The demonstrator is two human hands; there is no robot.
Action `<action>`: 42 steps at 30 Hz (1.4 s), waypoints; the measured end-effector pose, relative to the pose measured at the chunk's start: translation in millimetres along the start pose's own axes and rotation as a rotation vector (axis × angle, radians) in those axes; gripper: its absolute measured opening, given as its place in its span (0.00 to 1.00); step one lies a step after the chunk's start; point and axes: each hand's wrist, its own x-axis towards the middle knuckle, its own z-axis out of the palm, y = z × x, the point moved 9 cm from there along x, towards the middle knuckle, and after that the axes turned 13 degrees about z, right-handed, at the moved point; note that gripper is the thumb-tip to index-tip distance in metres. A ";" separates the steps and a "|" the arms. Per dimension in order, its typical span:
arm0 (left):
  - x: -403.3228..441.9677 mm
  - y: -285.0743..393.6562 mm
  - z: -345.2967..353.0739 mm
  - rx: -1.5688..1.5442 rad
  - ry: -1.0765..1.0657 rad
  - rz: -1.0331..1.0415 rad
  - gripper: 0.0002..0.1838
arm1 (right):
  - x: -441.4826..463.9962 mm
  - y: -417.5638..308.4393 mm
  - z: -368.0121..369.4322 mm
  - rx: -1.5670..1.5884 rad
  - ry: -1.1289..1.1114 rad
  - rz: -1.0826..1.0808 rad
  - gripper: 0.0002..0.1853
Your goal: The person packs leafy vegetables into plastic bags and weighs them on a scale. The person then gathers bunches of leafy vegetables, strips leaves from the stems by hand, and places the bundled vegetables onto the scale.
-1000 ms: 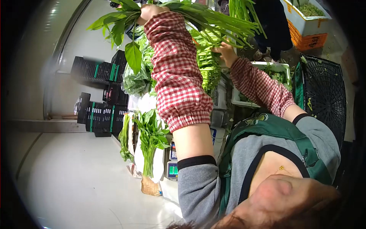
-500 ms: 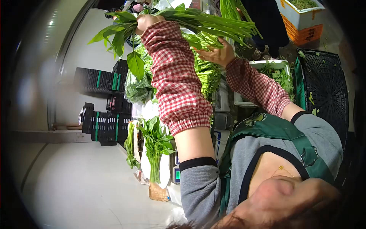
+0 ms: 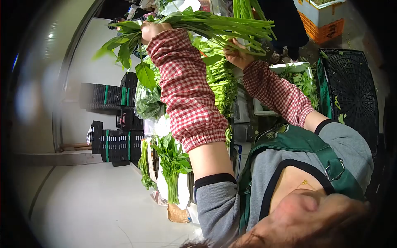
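Observation:
My left hand is closed round a long bunch of leafy greens, near its leaves. The leaves droop to the left and the pale stems stretch right. Below the stem ends, my right hand is beside the lower stems with its fingers partly spread. It is over a pile of green vegetables; whether it touches the stems is unclear. Another bunch of stems is upright behind, at the top.
Bagged greens and a leafy bunch lie left of my forearm. Black crates are stacked at left. To the right are a white box of greens, a black crate and an orange crate. A person's dark-clothed legs are near the top.
My left hand and its bunch have shifted slightly left. My right hand reached left with fingers spread, then drew back right beside the stems. The surroundings have shifted in view.

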 end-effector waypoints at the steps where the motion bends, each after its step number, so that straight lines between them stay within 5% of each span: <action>1: 3.0 3.3 2.3 0.065 -0.041 0.063 0.14 | -0.4 -0.5 -0.1 0.009 -0.044 0.020 0.10; 6: 8.9 12.8 12.0 0.226 -0.130 0.262 0.13 | 6.4 -5.6 2.6 -0.027 -0.195 0.113 0.10; 11: 13.3 19.0 15.0 0.220 -0.133 0.370 0.12 | -10.9 -33.3 -78.6 -0.067 -0.054 0.155 0.09; 14: 26.7 9.1 15.2 0.076 -0.085 0.398 0.11 | -64.5 -110.3 -166.8 -0.304 0.451 -0.211 0.16; 16: 38.5 6.8 18.5 0.231 -0.108 0.490 0.10 | -111.7 -144.1 -225.6 -0.190 0.832 -0.120 0.16; 17: 44.5 8.3 24.4 0.422 -0.142 0.576 0.10 | -137.7 -167.2 -182.6 -1.079 0.741 -0.223 0.15; 19: 63.8 -7.1 35.1 0.616 -0.173 0.656 0.10 | -153.2 -142.2 -128.7 -1.959 0.524 -0.311 0.14; 21: 80.3 -38.2 39.4 0.424 -0.138 0.571 0.09 | -143.1 -118.0 -170.4 -1.241 0.556 0.250 0.14; 23: 70.1 -37.5 33.1 0.297 -0.119 0.418 0.09 | -135.8 -73.1 -133.1 -1.070 0.647 0.394 0.15; 24: 63.6 -34.4 30.1 0.260 -0.112 0.363 0.09 | -124.2 -49.5 -81.1 -1.281 0.741 0.293 0.16; 26: 52.9 -28.6 23.9 0.206 -0.097 0.282 0.09 | -82.5 -31.9 -38.0 -1.754 0.315 -0.041 0.19; 28: 46.6 -28.0 19.8 0.160 -0.084 0.219 0.09 | -76.3 5.2 52.8 -2.209 0.218 -0.561 0.23; 29: 44.8 -27.2 19.0 0.135 -0.078 0.191 0.09 | -61.5 5.5 49.8 -2.209 0.214 -0.563 0.23; 31: 40.4 -27.5 14.8 0.082 -0.055 0.132 0.09 | -48.6 -6.0 63.5 -2.461 0.370 -1.257 0.27; 36: 40.6 -35.2 3.2 -0.063 0.014 0.007 0.09 | -22.1 -1.2 72.9 -2.454 0.287 -1.394 0.29; 39: 41.4 -39.8 2.0 -0.147 0.055 -0.051 0.08 | 11.2 1.5 46.9 -2.365 0.239 -0.351 0.30; 42: 43.9 -43.7 -2.2 -0.224 0.093 -0.094 0.08 | 2.5 0.9 51.9 -2.231 0.267 -0.393 0.28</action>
